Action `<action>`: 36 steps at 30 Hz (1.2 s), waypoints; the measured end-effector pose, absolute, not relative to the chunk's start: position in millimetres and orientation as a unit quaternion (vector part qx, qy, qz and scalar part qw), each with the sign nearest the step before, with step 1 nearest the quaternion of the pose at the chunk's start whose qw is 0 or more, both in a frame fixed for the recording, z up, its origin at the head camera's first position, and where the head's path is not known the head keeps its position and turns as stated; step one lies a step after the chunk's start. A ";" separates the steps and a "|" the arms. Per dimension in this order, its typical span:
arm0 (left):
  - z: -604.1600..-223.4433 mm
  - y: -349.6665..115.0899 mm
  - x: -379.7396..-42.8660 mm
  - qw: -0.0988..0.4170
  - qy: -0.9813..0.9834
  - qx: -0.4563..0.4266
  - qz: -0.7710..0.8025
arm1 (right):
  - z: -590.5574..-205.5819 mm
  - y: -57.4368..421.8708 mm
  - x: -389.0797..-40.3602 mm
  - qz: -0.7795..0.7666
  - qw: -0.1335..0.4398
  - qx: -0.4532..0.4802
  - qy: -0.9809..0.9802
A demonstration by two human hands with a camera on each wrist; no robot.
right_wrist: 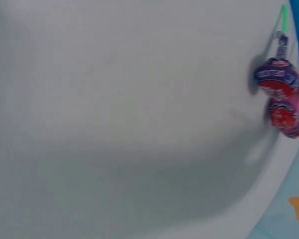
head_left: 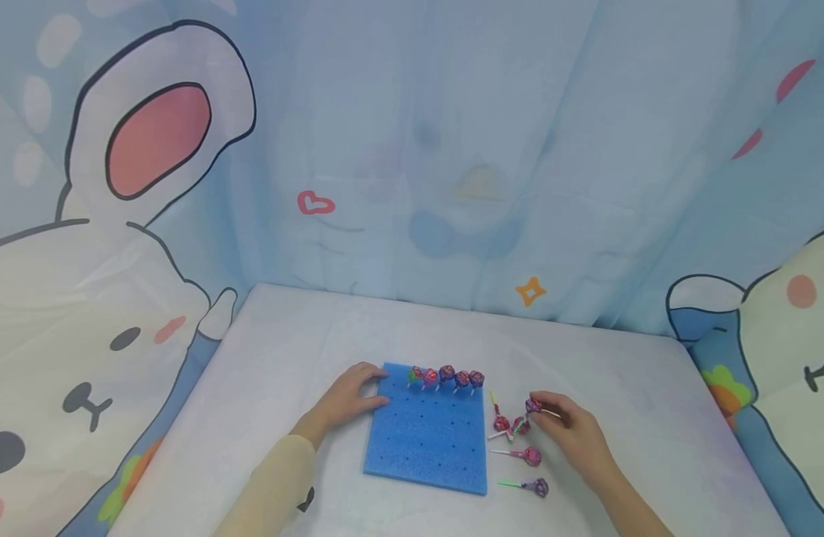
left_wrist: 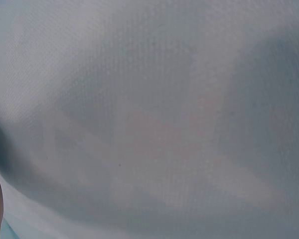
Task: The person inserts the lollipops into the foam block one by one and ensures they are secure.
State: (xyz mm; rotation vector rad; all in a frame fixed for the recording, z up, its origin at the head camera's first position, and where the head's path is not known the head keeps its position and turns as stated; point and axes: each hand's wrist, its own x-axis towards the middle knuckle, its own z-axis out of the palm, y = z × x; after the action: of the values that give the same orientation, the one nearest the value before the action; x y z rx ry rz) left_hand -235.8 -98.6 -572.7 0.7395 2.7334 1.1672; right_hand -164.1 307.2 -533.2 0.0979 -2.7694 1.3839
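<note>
A blue foam board [head_left: 425,447] with rows of small holes lies flat on the table. Several wrapped lollipops [head_left: 447,373] stand in a row along its far edge, sticks down. My left hand [head_left: 344,395] rests at the board's left edge, thumb and fingers spread apart. Right of the board, my right hand [head_left: 569,429] pinches a lollipop [head_left: 533,406] by its wrapped head between thumb and fingertips. Just below it lie a red lollipop [head_left: 501,424] and another [head_left: 522,426], close together. Nearer me are a pink lollipop [head_left: 532,456] and a purple one with a green stick [head_left: 541,488].
The white-covered table [head_left: 304,328] meets a light blue curtain [head_left: 412,149] printed with cartoon animals at the back and sides. The left wrist view shows mostly pale cloth [left_wrist: 149,119]. At the right wrist view's edge, lollipops [right_wrist: 278,77] lie beside the board.
</note>
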 end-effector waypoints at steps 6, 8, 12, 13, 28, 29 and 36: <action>-571.3 -97.3 -236.2 0.045 0.894 0.235 0.378 | -515.5 286.7 -167.2 0.470 0.029 0.038 -0.881; -571.4 -97.0 -236.3 0.046 0.895 0.233 0.377 | -511.6 275.9 -167.4 0.486 0.031 0.041 -0.873; -571.8 -96.5 -236.1 0.047 0.896 0.233 0.375 | -510.4 251.2 -167.9 0.506 0.051 0.062 -0.859; -572.0 -96.4 -236.0 0.047 0.896 0.234 0.375 | -511.3 244.6 -168.1 0.512 0.056 0.070 -0.854; -572.3 -96.1 -234.3 0.042 0.893 0.236 0.380 | -503.9 154.1 -169.3 0.519 0.136 0.185 -0.824; -572.5 -96.4 -234.8 0.041 0.894 0.237 0.379 | -510.6 152.4 -173.0 0.517 0.142 0.189 -0.823; -574.1 -97.8 -237.1 0.037 0.894 0.238 0.378 | -532.8 142.8 -186.2 0.503 0.160 0.210 -0.823</action>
State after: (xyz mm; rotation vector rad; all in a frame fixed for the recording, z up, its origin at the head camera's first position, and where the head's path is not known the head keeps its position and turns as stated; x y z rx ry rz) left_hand -237.1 -97.8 -574.1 0.7295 2.7452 1.1597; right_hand -186.2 142.8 -532.8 0.6005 -2.3508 1.4360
